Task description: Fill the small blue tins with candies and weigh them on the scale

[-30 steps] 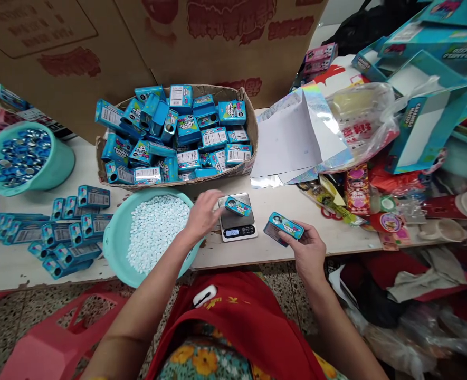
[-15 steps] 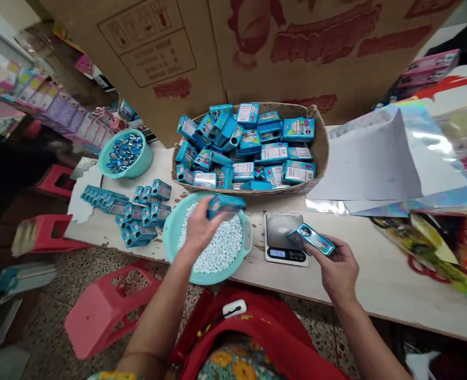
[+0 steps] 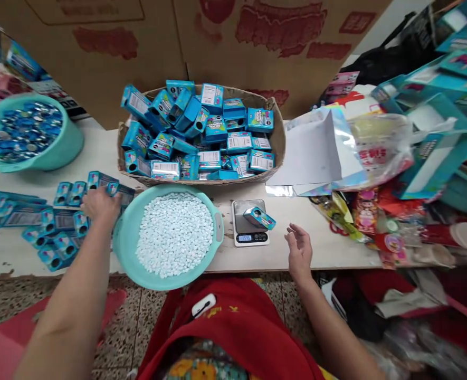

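Observation:
My left hand (image 3: 99, 206) is closed on a small blue candy box (image 3: 123, 193), at the right end of the group of standing boxes (image 3: 59, 245) left of the basin. Part of that box is hidden by my fingers. Another blue candy box (image 3: 260, 218) lies tilted on the digital scale (image 3: 252, 238), overhanging its right edge. To the right of the scale my right hand (image 3: 299, 249) hovers with its fingers apart, holding nothing. Small pale candies (image 3: 175, 232) fill much of the turquoise basin (image 3: 160, 282) between my hands.
Behind the basin a cut-down cardboard box (image 3: 278, 153) is heaped with blue boxes. A turquoise bowl (image 3: 65, 142) of shiny blue pieces stands at the left. Papers (image 3: 314, 150) and packets (image 3: 365, 211) lie at the right. A large carton (image 3: 201, 58) rises at the back.
My left hand has carried a blue box left from above the basin to the standing boxes. My right hand has let go of its box, now on the scale. The view has shifted right.

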`<control>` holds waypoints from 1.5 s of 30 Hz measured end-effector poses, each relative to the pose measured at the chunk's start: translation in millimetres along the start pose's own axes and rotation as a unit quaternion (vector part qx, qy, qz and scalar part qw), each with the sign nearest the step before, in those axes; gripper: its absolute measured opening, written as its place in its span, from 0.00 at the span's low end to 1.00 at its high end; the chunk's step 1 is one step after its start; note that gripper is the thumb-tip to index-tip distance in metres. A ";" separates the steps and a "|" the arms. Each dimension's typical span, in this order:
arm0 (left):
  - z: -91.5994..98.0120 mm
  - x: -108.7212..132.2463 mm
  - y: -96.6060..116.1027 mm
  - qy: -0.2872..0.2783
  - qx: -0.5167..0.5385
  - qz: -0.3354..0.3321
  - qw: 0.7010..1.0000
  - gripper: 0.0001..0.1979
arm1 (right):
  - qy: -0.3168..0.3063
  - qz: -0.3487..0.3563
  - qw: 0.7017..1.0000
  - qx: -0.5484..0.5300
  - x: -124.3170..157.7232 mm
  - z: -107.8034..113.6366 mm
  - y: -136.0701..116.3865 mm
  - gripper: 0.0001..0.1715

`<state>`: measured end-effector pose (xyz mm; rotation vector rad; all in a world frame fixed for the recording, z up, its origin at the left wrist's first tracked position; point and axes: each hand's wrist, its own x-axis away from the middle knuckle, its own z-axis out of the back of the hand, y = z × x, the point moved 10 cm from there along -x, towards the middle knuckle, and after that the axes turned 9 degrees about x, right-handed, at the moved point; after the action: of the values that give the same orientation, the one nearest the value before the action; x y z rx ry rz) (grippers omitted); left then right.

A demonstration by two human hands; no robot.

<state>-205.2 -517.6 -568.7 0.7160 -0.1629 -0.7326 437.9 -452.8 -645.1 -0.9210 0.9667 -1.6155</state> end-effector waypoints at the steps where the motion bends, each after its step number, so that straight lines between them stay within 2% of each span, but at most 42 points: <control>1: 5.6 3.6 2.1 0.030 -0.009 -0.019 0.999 0.19 | 0.016 -0.013 1.000 0.001 1.8 7.9 6.2 0.26; 3: 15.4 20.1 13.8 0.085 -0.050 -0.053 0.994 0.20 | 0.034 -0.040 0.999 -0.007 5.6 17.1 18.9 0.24; 5: 4.6 47.0 33.3 0.068 -0.040 -0.084 0.993 0.19 | 0.041 -0.061 0.997 -0.016 8.9 19.5 29.0 0.24; 7: -28.2 83.0 53.7 -0.007 -0.014 -0.093 0.996 0.17 | 0.047 -0.075 0.996 -0.022 10.7 17.7 34.7 0.24; 9: -79.9 127.2 77.5 -0.132 0.012 -0.114 0.984 0.18 | 0.050 -0.081 0.995 -0.028 10.4 13.4 35.7 0.24; 11: -124.2 169.4 100.7 -0.215 -0.003 -0.158 0.964 0.19 | 0.045 -0.079 0.995 -0.035 8.5 7.8 33.2 0.23; 13: -148.1 193.1 111.8 -0.223 -0.055 -0.177 0.957 0.19 | 0.037 -0.071 0.996 -0.039 6.2 3.6 29.1 0.23; 16: -159.2 202.1 109.8 -0.224 -0.111 -0.161 0.955 0.18 | 0.028 -0.064 0.997 -0.040 4.8 1.4 24.7 0.24; 18: -156.7 199.3 101.0 -0.244 -0.098 -0.129 0.956 0.15 | 0.023 -0.062 0.997 -0.034 4.7 -0.3 22.1 0.24; 20: -145.4 191.1 88.6 -0.243 -0.022 -0.067 0.967 0.12 | 0.008 -0.043 0.999 -0.020 3.1 -7.0 14.0 0.24; 22: -128.1 180.2 68.7 -0.200 0.145 0.049 0.968 0.11 | -0.024 0.004 1.000 0.005 -0.8 -21.8 -2.6 0.26; 23: -120.3 176.1 57.7 -0.169 0.231 0.108 0.952 0.12 | -0.042 0.031 0.998 0.025 -3.3 -31.5 -12.9 0.29; 24: -114.8 173.8 47.8 -0.141 0.310 0.163 0.926 0.13 | -0.061 0.054 0.996 0.047 -6.0 -41.8 -23.4 0.31; 26: -111.6 174.1 34.9 -0.111 0.438 0.264 0.852 0.13 | -0.086 0.082 0.989 0.091 -10.7 -60.3 -45.1 0.32; 28: -114.5 179.3 37.6 -0.119 0.526 0.344 0.769 0.12 | -0.097 0.115 0.982 0.111 -10.8 -74.1 -74.2 0.27; 30: -114.6 185.3 57.2 -0.133 0.602 0.396 0.681 0.11 | -0.120 0.177 0.971 0.105 -0.9 -88.1 -113.5 0.23; 31: -110.6 185.3 72.5 -0.138 0.626 0.395 0.658 0.11 | -0.142 0.214 0.961 0.099 8.5 -96.7 -134.3 0.21; 33: -97.9 181.7 109.1 -0.142 0.670 0.356 0.636 0.11 | -0.198 0.279 0.935 0.091 32.8 -117.4 -170.0 0.20; 35: -82.0 176.3 142.9 -0.122 0.704 0.292 0.636 0.12 | -0.248 0.322 0.909 0.090 57.3 -139.2 -193.6 0.19; 38: -59.5 170.4 169.9 -0.058 0.703 0.194 0.681 0.12 | -0.287 0.353 0.884 0.105 82.3 -168.5 -208.9 0.18; 41: -49.3 169.6 171.9 -0.009 0.665 0.145 0.732 0.12 | -0.298 0.364 0.874 0.123 91.1 -187.1 -212.7 0.18; 45: -45.1 168.1 164.2 0.023 0.631 0.125 0.765 0.14 | -0.303 0.373 0.866 0.137 90.9 -195.9 -215.4 0.18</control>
<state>27.7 -518.9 -513.7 1.9604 -0.7356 -0.2478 162.8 -471.8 -514.8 -0.6612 0.5176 -0.6968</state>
